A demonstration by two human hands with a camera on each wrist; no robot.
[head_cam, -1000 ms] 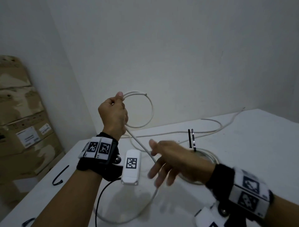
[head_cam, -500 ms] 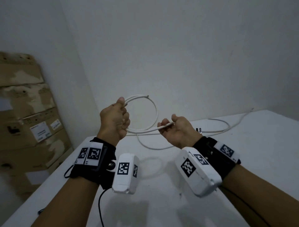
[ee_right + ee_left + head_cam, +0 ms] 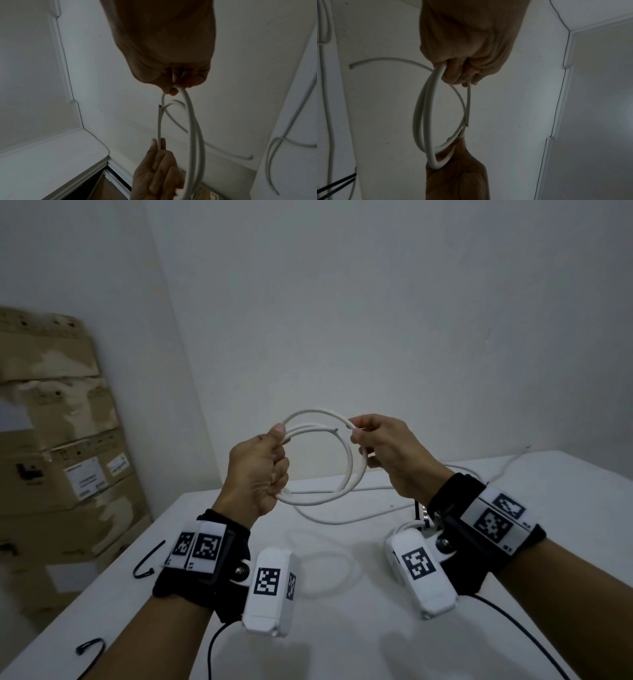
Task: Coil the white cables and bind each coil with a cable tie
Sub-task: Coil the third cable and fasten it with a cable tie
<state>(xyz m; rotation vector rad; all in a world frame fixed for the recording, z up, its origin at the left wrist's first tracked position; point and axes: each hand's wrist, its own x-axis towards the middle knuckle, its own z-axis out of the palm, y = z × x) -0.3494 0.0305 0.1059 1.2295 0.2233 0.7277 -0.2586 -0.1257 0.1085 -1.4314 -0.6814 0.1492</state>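
Note:
A white cable [image 3: 318, 413] is wound into a small coil of about two loops and held up in the air over the white table [image 3: 342, 628]. My left hand [image 3: 270, 460] grips the coil's left side in a fist. My right hand [image 3: 370, 443] pinches the coil's right side between thumb and fingers. The cable's cut end [image 3: 159, 106] sticks out near the top of the coil. In the left wrist view the coil [image 3: 419, 115] runs from my left hand [image 3: 467, 67] down to my right hand [image 3: 457, 169]. The rest of the cable [image 3: 342, 522] trails on the table.
Black cable ties lie at the table's left edge [image 3: 147, 559] and front left [image 3: 90, 645], and one more stands by my right wrist [image 3: 418, 508]. More white cable [image 3: 507, 470] lies at the far right. Cardboard boxes [image 3: 61, 474] are stacked on the left against the wall.
My right hand took hold of the loose cable low over the table, lifted it and brought it round to the coil's right side. The coil has gained a loop, and my left hand kept its grip.

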